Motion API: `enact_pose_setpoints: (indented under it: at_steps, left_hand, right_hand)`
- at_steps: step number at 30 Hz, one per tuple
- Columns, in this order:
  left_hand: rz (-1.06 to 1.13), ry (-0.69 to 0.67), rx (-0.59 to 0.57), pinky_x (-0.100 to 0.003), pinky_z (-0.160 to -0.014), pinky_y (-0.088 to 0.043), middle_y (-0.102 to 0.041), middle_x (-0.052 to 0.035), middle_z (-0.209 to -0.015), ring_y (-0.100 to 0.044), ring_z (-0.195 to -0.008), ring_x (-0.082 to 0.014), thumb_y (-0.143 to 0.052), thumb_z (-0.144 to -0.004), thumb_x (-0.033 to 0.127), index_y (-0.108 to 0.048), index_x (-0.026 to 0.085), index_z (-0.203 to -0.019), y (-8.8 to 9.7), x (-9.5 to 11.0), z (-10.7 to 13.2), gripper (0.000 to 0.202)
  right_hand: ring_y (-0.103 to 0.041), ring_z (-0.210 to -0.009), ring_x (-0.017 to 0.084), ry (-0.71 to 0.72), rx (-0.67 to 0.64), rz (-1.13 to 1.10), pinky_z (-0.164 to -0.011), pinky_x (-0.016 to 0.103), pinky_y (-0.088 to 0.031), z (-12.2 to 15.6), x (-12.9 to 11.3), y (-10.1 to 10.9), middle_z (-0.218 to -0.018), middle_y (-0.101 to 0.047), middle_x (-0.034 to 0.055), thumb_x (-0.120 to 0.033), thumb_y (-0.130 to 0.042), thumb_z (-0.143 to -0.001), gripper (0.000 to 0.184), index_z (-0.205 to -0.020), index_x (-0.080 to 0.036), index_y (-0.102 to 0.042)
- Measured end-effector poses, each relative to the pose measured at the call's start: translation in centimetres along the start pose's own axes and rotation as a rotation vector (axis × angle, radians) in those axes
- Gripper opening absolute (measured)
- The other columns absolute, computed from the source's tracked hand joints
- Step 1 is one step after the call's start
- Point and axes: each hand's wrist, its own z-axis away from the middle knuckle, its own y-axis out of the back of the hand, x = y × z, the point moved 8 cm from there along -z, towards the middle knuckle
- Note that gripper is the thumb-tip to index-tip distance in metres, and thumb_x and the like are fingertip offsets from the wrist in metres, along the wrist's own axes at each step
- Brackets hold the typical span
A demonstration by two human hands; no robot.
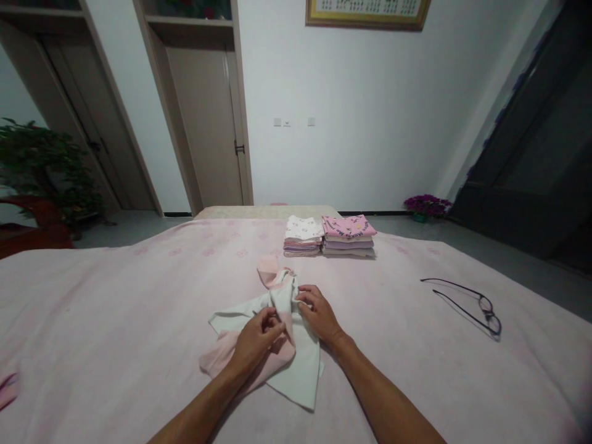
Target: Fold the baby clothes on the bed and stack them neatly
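Note:
A small pink and whitish garment (303, 364) lies crumpled and partly bunched on the pink cloth in front of me. Its exact cut is hidden by the folds. My left hand (259, 336) rests over its middle, with thumb and fingers pinched together on the fabric. On the garment's right side, my right hand (319, 311) has its bent fingers closed on the whitish cloth near the gathered part. A pink end of the garment sticks out beyond both hands, toward the far side.
Two neat stacks of folded clothes stand beyond the garment: a white-topped stack (303, 237) and a pink-topped stack (349, 237). Open eyeglasses (485, 311) lie at the right. A pink piece of fabric (8, 390) shows at the left edge. The pale pink tablecloth (139, 308) covers the surface.

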Motion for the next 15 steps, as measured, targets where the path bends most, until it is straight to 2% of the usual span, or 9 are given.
enact_pose_setpoints:
  at_steps: [3,7,11,13,15]
  left_hand:
    - [0.129,-0.012,-0.02,-0.025,-0.063,-0.043,-0.066,-0.0022,-0.083,-0.058,-0.069,-0.0149,-0.071,-0.078,0.046,-0.064,0.015,-0.101,-0.1,0.0,-0.3,0.039]
    - [0.373,-0.021,-0.04,-0.029,-0.077,-0.049,-0.069,-0.0062,-0.096,-0.064,-0.084,-0.0187,-0.074,-0.078,0.042,-0.057,0.016,-0.118,-0.3,0.6,-0.2,0.051]
    - [0.464,-0.003,-0.077,-0.031,-0.083,-0.05,-0.071,-0.0071,-0.103,-0.065,-0.091,-0.0202,-0.075,-0.077,0.035,-0.056,0.016,-0.122,-0.1,1.6,0.4,0.051]
    - [0.492,0.016,-0.085,-0.031,-0.085,-0.05,-0.071,-0.0073,-0.107,-0.064,-0.095,-0.0208,-0.074,-0.077,0.033,-0.061,0.016,-0.117,0.2,1.9,0.7,0.045]
    - [0.521,0.041,-0.075,-0.031,-0.088,-0.049,-0.071,-0.0071,-0.108,-0.064,-0.098,-0.0209,-0.073,-0.077,0.033,-0.064,0.016,-0.114,0.7,1.9,1.0,0.042]
  right_hand:
    - [-0.057,-0.114,0.021,0.068,-0.041,-0.02,-0.088,0.031,-0.048,0.1,-1.2,-0.3,-0.122,-0.058,0.0077,-0.023,-0.056,-0.084,0.014,-0.087,-0.022,-0.069]
    - [-0.058,-0.113,0.021,0.204,-0.088,-0.021,-0.099,0.035,-0.045,0.9,-3.6,-0.6,-0.117,-0.062,0.0076,-0.021,-0.055,-0.086,0.016,-0.092,-0.024,-0.069]
    - [-0.06,-0.109,0.022,0.299,-0.187,-0.03,-0.097,0.036,-0.047,2.4,-5.6,-1.5,-0.113,-0.064,0.008,-0.025,-0.057,-0.087,0.014,-0.092,-0.025,-0.07]
    - [-0.062,-0.103,0.022,0.264,-0.186,-0.085,-0.093,0.036,-0.049,2.7,-5.4,-1.7,-0.108,-0.066,0.0078,-0.03,-0.056,-0.089,0.016,-0.092,-0.024,-0.07]
    - [-0.064,-0.091,0.021,0.114,-0.085,-0.171,-0.085,0.035,-0.053,2.2,-3.4,-1.1,-0.102,-0.066,0.0076,-0.037,-0.05,-0.093,0.024,-0.096,-0.023,-0.069]
